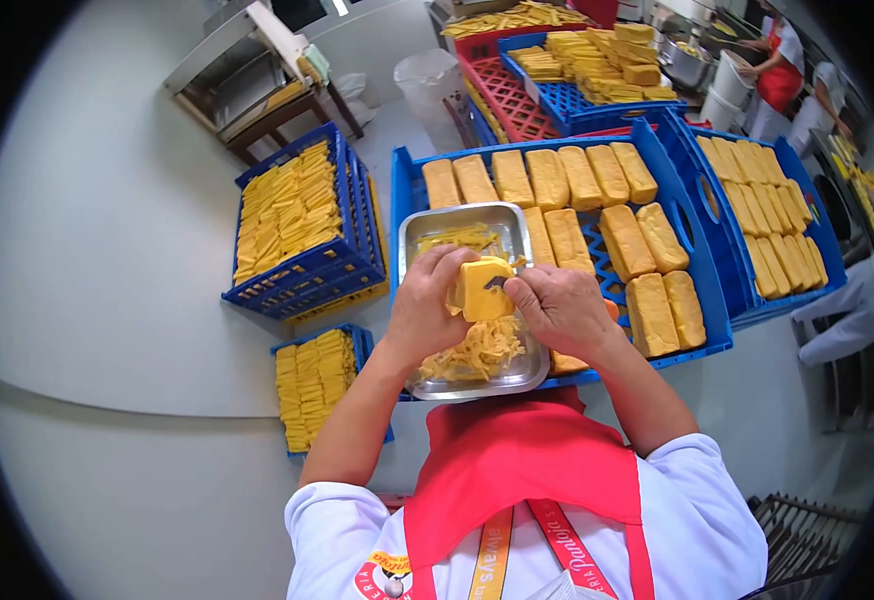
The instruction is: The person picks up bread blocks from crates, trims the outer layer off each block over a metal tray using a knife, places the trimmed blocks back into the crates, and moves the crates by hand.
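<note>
My left hand (425,305) is wrapped round a yellow bread loaf (485,300), held end-up above a metal tray. The loaf's visible faces are smooth and bright yellow, without brown crust. My right hand (569,308) is closed on a knife, its dark blade (497,283) against the loaf's end; an orange piece (612,310), seemingly its handle, shows past the palm. Below, the metal tray (535,375) carries thin crust trimmings (482,350) at the near end and yellow strips (462,236) at the far end.
The tray rests on a blue crate (715,300) with rows of browned loaves (627,243). Blue crates of yellow bread sticks (292,210) stand at left; another crate of loaves (757,210) is at right. Behind are a red crate (512,100) and a clear bin (427,85). Co-workers (782,70) stand back right.
</note>
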`<state>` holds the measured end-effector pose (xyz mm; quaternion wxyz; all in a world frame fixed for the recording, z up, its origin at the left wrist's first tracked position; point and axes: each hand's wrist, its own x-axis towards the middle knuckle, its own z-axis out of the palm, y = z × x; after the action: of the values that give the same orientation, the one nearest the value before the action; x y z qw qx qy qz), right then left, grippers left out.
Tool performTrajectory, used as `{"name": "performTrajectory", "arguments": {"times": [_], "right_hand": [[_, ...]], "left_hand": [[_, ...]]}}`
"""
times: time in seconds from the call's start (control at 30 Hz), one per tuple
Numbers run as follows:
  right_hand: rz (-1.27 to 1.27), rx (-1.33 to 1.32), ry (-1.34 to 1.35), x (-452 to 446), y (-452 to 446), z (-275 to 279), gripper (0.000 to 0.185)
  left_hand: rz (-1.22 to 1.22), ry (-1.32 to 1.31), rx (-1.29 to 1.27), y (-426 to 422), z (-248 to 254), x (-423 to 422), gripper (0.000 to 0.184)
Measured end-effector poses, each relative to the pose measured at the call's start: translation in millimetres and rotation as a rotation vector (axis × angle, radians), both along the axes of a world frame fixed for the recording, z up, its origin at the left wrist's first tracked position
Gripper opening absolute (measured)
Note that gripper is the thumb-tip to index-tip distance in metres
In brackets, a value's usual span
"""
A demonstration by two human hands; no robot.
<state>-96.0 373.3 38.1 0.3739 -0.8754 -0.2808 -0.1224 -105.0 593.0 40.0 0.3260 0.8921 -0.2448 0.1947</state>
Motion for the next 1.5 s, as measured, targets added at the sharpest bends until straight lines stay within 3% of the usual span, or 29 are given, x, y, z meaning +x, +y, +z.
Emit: {"name": "performTrajectory", "arguments": {"times": [0.3, 0.4, 0.43, 0.53, 0.6, 0.77, 1.0, 1.23, 1.4, 1.5], "right_hand": [[0.241, -0.201, 0.191, -2.2, 18.3, 6.5, 0.06], [0.275, -0.391, 0.172, -5.0, 16.2, 6.5, 0.064], [0.278, -0.394, 0.171, -4.2, 14.9, 2.3, 0.064], [0.233, -0.246, 0.187, -0.9, 13.4, -8.5, 0.058], [0.084, -0.073, 0.156, 2.2, 13.5, -4.7, 0.043], [0.036, -0.038, 0.023, 1.4, 19.1, 1.7, 0.039], [0.004, -0.151, -0.245, 0.3, 35.3, 2.0, 0.035], [0.043, -0.186, -0.223, 2.6, 33.6, -5.4, 0.04], [0.107, -0.277, 0.028, 2.7, 35.8, -7.1, 0.049], [0.178, -0.273, -0.032, -6.4, 32.0, -10.7, 0.051]], "left_hand": [[0.129, -0.053, 0.014, 30.4, -7.8, -3.3, 0.059], [0.106, 0.196, -0.327, 40.4, -19.9, 3.0, 0.064], [0.109, 0.194, -0.33, 41.7, -27.9, 4.5, 0.064], [0.078, 0.803, -1.085, 38.8, -22.4, 2.3, 0.064], [0.054, 0.879, -1.182, 39.5, -24.3, 0.9, 0.062], [-0.103, 1.273, -1.619, 37.5, -27.7, 0.3, 0.057], [-0.015, 1.286, -1.593, 25.1, -29.4, -3.9, 0.055], [0.015, 1.221, -1.573, 15.3, -23.1, -8.2, 0.056], [0.016, 1.2, -1.539, 13.7, -25.0, -3.9, 0.057], [0.063, 1.114, -1.558, 20.3, -29.6, 5.6, 0.058]]}}
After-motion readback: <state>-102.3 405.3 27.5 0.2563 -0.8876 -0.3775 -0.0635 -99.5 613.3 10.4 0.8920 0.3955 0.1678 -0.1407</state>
